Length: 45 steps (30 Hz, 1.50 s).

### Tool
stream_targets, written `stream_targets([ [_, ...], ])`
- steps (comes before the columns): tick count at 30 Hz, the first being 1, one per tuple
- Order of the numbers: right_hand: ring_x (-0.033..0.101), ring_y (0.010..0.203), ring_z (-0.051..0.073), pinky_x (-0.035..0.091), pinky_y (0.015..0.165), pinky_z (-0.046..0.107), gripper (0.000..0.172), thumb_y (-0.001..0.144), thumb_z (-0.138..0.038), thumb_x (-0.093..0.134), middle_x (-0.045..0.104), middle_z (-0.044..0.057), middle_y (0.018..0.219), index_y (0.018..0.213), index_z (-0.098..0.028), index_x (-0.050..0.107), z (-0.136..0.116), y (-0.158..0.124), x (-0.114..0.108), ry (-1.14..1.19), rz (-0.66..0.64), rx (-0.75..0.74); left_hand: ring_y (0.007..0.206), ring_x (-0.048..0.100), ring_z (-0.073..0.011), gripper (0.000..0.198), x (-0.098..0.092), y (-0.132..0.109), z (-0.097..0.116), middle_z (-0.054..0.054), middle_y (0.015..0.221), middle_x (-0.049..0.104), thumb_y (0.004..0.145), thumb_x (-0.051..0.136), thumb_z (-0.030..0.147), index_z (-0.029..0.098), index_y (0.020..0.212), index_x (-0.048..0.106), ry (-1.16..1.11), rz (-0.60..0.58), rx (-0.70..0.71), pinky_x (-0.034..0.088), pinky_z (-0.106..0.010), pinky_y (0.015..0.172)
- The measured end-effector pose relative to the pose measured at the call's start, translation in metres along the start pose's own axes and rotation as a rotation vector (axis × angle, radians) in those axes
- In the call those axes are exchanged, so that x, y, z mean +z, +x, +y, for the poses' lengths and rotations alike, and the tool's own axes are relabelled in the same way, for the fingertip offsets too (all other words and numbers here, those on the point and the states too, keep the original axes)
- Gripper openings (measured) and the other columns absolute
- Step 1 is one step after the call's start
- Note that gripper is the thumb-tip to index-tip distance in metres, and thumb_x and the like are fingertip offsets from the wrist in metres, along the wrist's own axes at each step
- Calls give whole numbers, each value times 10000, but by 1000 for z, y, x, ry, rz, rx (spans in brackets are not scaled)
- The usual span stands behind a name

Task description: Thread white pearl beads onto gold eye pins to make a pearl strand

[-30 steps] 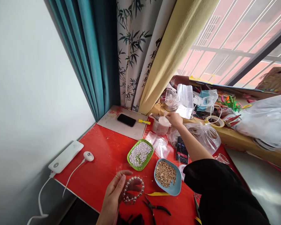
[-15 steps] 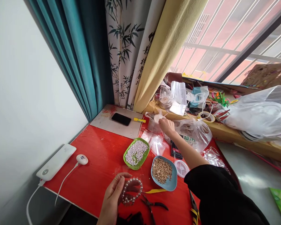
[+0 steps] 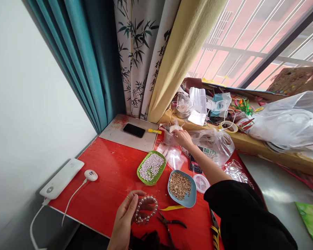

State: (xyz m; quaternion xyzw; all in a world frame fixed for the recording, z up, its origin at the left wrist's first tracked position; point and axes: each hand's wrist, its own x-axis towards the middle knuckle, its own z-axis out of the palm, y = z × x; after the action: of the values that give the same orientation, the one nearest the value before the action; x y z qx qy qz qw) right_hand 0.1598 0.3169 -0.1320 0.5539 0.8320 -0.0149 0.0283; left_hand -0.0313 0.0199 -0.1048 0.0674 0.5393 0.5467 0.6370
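So the left hand point(image 3: 125, 213) has the beaded bracelet point(image 3: 144, 219) pinched over the red table point(image 3: 106, 180) near the pliers point(image 3: 177, 222), while the right hand point(image 3: 183, 138) is way out at the clear tub point(image 3: 168, 139) (can't tell if it's gripping anything), beyond the green tray point(image 3: 149, 183).

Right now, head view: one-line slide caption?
Left hand holds a beaded bracelet; right hand is at a clear container beyond the green tray of pale beads.
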Motion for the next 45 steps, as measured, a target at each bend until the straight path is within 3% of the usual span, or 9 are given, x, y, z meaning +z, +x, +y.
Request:
stream_targets([
  [8,597,961,198,510,799,405,304,890,-308,539,571,76,1162,1162,-171,532,-3,16,-8,46,-123,7,661,700,-236,401,-3,3,-1,-99,746,754,638,714,499,156,829,629,41,-8,13,475,-283,578],
  [19,598,965,203,508,801,412,316,886,-301,547,570,78,1163,1170,-163,525,9,12,-20,44,-102,-10,674,705,-245,402,-7,4,-3,-89,733,753,638,714,497,162,837,616,38,1,32,491,-297,614],
  [26,602,952,198,512,793,404,304,889,-306,543,578,75,1146,1156,-162,533,17,21,-13,46,-94,62,734,714,-271,400,-4,2,0,-102,770,759,665,699,502,158,851,612,61,-6,34,492,-281,549],
  [39,593,973,199,504,812,407,283,889,-306,541,574,74,1162,1139,-172,548,20,29,-9,45,-117,93,692,707,-226,383,2,0,2,-88,757,754,652,724,467,148,834,617,43,4,4,466,-235,534],
  [45,596,965,198,507,806,406,292,891,-307,538,575,75,1158,1149,-170,541,25,29,-12,39,-59,155,672,702,-210,394,2,0,3,-81,745,754,649,719,485,151,829,616,56,2,-1,474,-233,550],
])
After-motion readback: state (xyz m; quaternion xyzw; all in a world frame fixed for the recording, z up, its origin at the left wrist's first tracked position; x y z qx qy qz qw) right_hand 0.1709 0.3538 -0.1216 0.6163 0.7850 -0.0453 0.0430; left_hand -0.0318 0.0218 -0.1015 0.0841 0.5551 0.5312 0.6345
